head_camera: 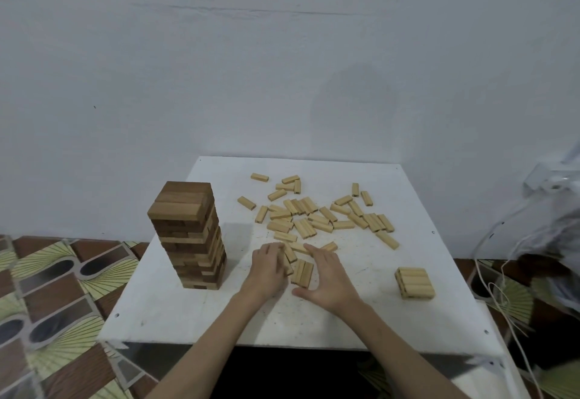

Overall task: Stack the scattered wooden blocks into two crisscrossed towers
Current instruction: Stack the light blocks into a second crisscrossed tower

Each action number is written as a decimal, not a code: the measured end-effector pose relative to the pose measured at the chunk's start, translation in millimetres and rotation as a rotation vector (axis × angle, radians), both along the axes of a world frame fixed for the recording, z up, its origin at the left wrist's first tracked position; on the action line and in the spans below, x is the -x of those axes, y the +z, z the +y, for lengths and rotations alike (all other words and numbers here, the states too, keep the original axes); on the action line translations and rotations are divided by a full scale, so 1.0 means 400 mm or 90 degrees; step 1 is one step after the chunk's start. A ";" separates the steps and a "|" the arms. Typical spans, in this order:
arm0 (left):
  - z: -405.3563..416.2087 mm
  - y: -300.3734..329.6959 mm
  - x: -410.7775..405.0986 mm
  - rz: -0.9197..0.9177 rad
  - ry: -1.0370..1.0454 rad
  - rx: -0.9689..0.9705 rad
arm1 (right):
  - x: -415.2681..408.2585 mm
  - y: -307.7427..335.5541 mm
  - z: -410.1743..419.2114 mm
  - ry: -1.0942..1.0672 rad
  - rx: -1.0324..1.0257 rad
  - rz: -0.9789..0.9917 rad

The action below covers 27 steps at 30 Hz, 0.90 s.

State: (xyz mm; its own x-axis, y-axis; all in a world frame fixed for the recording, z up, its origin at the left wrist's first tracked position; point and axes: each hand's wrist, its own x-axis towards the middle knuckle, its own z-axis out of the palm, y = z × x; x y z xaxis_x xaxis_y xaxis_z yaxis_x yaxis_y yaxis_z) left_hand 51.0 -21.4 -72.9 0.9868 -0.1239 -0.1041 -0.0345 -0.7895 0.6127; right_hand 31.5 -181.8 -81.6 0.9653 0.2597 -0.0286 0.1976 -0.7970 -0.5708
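Observation:
A tall crisscrossed tower of darker wooden blocks (188,235) stands on the left of the white table (361,320). Several light wooden blocks (314,213) lie scattered across the table's middle and back. A low square stack of light blocks (415,282) sits at the right. Between my hands, a few light blocks (302,273) lie side by side. My left hand (268,268) has its fingers curled over a light block at the group's left edge. My right hand (329,276) is spread, fingers along the group's right side and thumb below it.
The table's near edge runs just below my forearms. A patterned floor (56,288) lies to the left. White cables (502,298) and a wall socket (546,179) are at the right, beside the table. A white wall stands right behind the table.

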 end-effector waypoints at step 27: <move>-0.002 0.012 0.016 0.092 -0.070 0.169 | -0.012 0.030 -0.032 -0.042 -0.146 0.166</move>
State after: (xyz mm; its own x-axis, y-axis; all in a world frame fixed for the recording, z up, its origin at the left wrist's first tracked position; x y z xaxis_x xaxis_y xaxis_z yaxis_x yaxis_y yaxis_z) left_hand 44.6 -22.3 -68.2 0.9436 -0.2698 -0.1919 -0.0080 -0.5980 0.8014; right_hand 36.3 -194.6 -69.4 0.9482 0.2252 -0.2241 -0.0259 -0.6483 -0.7609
